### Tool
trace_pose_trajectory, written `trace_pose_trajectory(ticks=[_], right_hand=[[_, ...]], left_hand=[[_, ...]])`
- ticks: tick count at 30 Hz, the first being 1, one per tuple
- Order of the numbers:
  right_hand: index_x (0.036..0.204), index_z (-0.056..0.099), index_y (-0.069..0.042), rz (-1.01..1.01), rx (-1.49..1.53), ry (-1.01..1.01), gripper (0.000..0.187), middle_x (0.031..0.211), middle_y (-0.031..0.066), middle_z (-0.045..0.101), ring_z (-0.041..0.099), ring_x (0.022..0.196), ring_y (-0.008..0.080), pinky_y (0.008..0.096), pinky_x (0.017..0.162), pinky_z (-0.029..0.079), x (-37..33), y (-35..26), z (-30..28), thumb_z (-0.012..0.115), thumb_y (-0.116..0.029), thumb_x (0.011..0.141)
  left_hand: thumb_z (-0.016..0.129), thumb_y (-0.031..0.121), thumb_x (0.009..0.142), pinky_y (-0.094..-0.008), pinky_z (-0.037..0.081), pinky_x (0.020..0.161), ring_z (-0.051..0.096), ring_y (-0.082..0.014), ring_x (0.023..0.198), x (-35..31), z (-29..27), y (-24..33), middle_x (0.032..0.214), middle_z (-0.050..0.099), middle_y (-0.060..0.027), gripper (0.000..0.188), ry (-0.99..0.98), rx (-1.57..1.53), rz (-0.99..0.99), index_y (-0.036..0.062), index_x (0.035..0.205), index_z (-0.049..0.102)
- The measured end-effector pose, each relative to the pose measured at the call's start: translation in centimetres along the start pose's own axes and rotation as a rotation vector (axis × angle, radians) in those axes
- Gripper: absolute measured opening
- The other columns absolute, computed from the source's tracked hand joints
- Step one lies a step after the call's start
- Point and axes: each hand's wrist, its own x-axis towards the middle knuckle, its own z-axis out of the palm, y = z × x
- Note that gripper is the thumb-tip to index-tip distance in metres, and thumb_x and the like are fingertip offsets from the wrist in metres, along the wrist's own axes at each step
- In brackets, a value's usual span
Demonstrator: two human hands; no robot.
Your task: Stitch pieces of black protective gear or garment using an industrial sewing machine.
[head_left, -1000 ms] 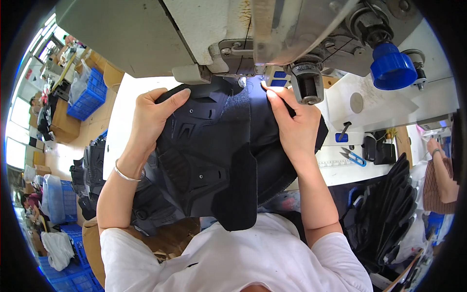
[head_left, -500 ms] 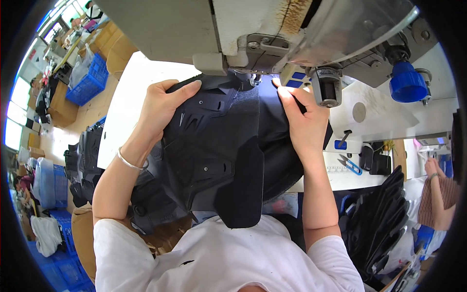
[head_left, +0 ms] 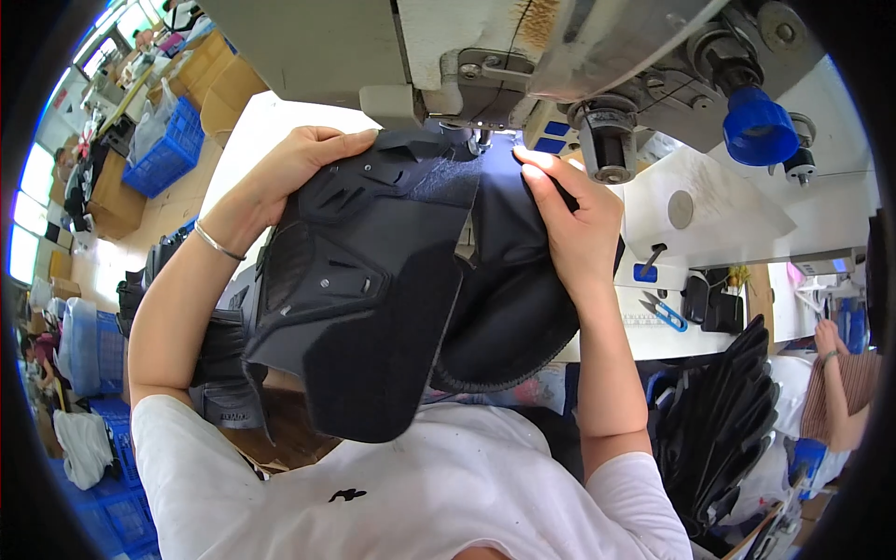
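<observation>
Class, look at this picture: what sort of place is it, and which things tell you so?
Most likely a sewing workshop or garment factory. An industrial sewing machine stands over the dark fabric piece held by both hands, blue crates line the floor, and another person works nearby.

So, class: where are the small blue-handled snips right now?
In the head view, the blue-handled snips lie on the white table at the person's right, just beyond the right hand.

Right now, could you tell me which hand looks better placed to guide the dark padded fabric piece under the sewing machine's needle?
Probably the right hand: its fingertips pinch the dark padded fabric piece beside the needle, while the left hand grips the far top edge.
</observation>
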Motion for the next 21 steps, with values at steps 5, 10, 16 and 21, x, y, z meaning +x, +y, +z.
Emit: trace_pose_trajectory(ticks=[5, 10, 16, 21], right_hand=[[0.107, 0.072, -0.006, -0.043, -0.041, -0.011, 0.019, 0.088, 0.0049, 0.071, 0.062, 0.078, 0.0088, 0.0204, 0.076, 0.045, 0.4, 0.0, -0.3, 0.065, -0.011, 0.09], [0.107, 0.073, -0.007, -0.044, -0.062, -0.054, 0.019, 0.079, 0.0041, 0.066, 0.057, 0.072, 0.0081, 0.0203, 0.071, 0.043, 0.8, 0.0, -1.0, 0.065, -0.012, 0.09], [0.108, 0.074, -0.01, -0.035, -0.103, -0.094, 0.02, 0.072, 0.0024, 0.057, 0.05, 0.067, 0.008, 0.0214, 0.067, 0.04, 1.2, -0.7, -1.5, 0.066, -0.013, 0.089], [0.106, 0.075, -0.012, -0.053, -0.096, -0.066, 0.02, 0.071, 0.0022, 0.055, 0.05, 0.068, 0.0099, 0.0239, 0.069, 0.042, 1.3, -0.4, -1.4, 0.067, -0.016, 0.088]], left_hand=[[0.071, 0.025, 0.089, -0.022, 0.056, 0.059, 0.067, -0.0103, 0.066, -0.3, 0.8, -0.9, 0.085, 0.071, -0.0093, 0.032, 0.073, 0.088, 0.099, -0.0065, 0.097, 0.069], [0.069, 0.024, 0.091, -0.0205, 0.053, 0.059, 0.064, -0.0067, 0.066, -0.4, 1.2, -1.6, 0.085, 0.071, -0.0053, 0.03, 0.113, 0.135, 0.138, -0.0044, 0.1, 0.069], [0.072, 0.023, 0.088, -0.0206, 0.054, 0.057, 0.066, -0.0102, 0.065, -0.8, 1.5, -2.2, 0.081, 0.07, -0.0097, 0.035, 0.172, 0.091, 0.187, -0.0098, 0.098, 0.069], [0.073, 0.026, 0.087, -0.0205, 0.053, 0.057, 0.066, -0.0108, 0.066, -1.4, 2.0, -2.1, 0.081, 0.07, -0.0104, 0.037, 0.218, 0.113, 0.202, -0.0106, 0.097, 0.068]])
